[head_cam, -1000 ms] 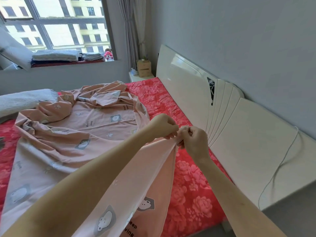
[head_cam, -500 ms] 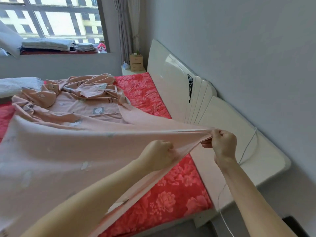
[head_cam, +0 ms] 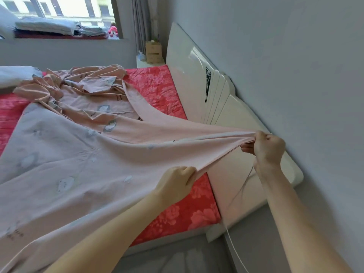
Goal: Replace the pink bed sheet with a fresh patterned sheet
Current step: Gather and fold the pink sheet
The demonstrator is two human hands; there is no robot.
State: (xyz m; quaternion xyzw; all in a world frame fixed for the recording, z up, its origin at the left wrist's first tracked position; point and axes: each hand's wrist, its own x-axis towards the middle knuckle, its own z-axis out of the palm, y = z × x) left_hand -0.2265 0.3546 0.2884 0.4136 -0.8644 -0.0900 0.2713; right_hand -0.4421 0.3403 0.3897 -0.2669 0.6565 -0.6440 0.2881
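A pale pink patterned sheet (head_cam: 82,166) with small bear prints lies spread and partly bunched over the bed. Under it shows the red floral mattress cover (head_cam: 183,211). My left hand (head_cam: 175,184) grips the sheet's edge near the bed's near side. My right hand (head_cam: 267,148) pinches the same edge further right, by the headboard, and the cloth is stretched taut between the two hands. The sheet's far part is crumpled near the pillow.
A white glossy headboard (head_cam: 197,75) runs along the grey wall on the right, with a thin white cable (head_cam: 236,194) hanging off it. A grey pillow (head_cam: 13,75) lies at far left. Folded linens (head_cam: 47,26) sit on the windowsill; a small box (head_cam: 153,50) stands on the nightstand.
My hands were together on the sheet's edge; they have drawn apart, the right moving toward the headboard, and the sheet has been lifted and stretched wide over the bed.
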